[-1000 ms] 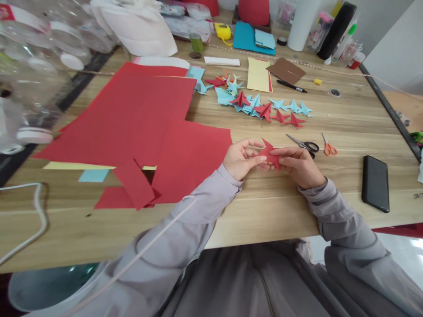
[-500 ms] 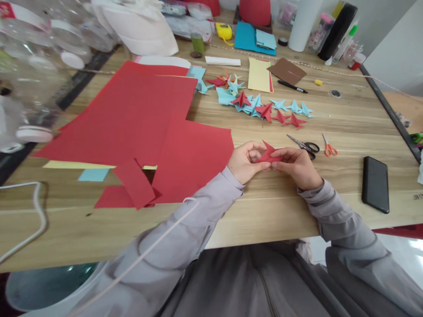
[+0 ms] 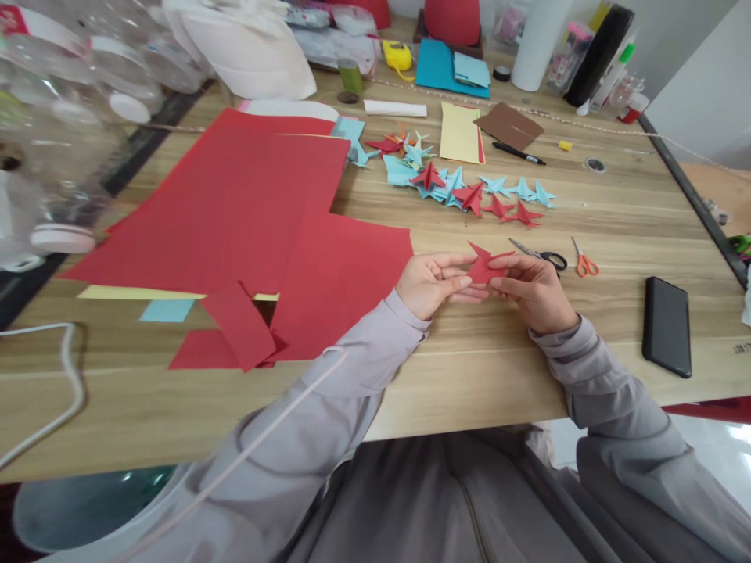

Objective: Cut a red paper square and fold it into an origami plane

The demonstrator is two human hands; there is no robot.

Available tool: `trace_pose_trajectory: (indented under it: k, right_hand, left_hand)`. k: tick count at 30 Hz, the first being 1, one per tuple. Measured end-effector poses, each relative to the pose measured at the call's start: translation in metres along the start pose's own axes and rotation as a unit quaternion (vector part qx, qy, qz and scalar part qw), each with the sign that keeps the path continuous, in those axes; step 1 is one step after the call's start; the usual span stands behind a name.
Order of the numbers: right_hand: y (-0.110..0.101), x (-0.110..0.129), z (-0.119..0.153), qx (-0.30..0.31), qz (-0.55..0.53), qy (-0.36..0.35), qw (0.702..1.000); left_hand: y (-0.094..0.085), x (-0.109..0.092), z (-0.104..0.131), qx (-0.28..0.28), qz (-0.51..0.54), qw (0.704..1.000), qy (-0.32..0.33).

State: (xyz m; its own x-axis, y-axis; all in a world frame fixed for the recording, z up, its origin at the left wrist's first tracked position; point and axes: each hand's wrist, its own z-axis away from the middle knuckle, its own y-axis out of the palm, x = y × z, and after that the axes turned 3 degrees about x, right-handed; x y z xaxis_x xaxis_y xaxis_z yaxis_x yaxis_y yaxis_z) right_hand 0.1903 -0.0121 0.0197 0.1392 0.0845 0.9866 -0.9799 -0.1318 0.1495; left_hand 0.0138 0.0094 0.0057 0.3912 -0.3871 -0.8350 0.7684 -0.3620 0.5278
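Note:
Between my two hands is a small red folded-paper piece, with pointed tips sticking up and to the right. My left hand pinches its left side, thumb on top and fingers stretched beneath. My right hand grips its right side between thumb and forefinger; part of the paper is hidden behind those fingers. Beyond the hands lie several finished paper cranes, among them a red crane and a light blue crane. Black-handled scissors lie just behind my right hand, partly covered by it.
Large red paper sheets spread over the left, with red strips in front. Orange scissors and a black phone lie to the right. Farther back are a pen, yellow paper and a tape measure. Plastic bottles crowd the left edge.
The red folded paper has turned and shifted slightly to the right, showing a broader face. My left fingers have straightened out beneath it, and my right hand has moved slightly right.

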Motion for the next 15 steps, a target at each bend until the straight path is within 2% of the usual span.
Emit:
trace_pose_trajectory:
  k: [6,9,11,13,15]
  right_hand:
    - [-0.003,0.002,-0.003,-0.045,-0.050,0.019,0.998]
    - [-0.005,0.003,-0.004,-0.065,-0.050,0.021,0.996]
    - [-0.005,0.003,-0.002,-0.049,-0.038,0.027,0.998]
    - [-0.004,0.003,-0.001,0.000,-0.020,0.042,0.999]
    - [-0.003,0.002,0.001,0.049,-0.001,0.055,0.997]
  left_hand:
    - [-0.001,-0.005,0.001,0.023,0.043,0.999,-0.023]
    - [-0.001,-0.010,0.000,0.007,0.066,0.997,-0.033]
    - [-0.001,-0.012,-0.002,-0.027,0.069,0.997,-0.025]
    - [0.000,-0.011,-0.003,-0.053,0.053,0.997,-0.020]
    - [0.000,-0.008,-0.003,-0.053,0.016,0.998,-0.018]
